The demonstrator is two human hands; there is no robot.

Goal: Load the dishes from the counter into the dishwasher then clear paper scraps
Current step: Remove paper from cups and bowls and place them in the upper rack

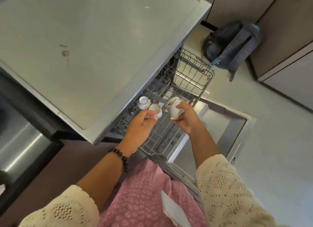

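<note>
Over the dishwasher rack, both hands hold cups.

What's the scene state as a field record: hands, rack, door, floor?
left hand: holds a small cup over the rack
right hand: holds a mug over the rack
rack: pulled out, one upturned cup at its counter-side edge
door: open, lying flat
counter: stained spot, no dishes in view
floor: backpack
</note>
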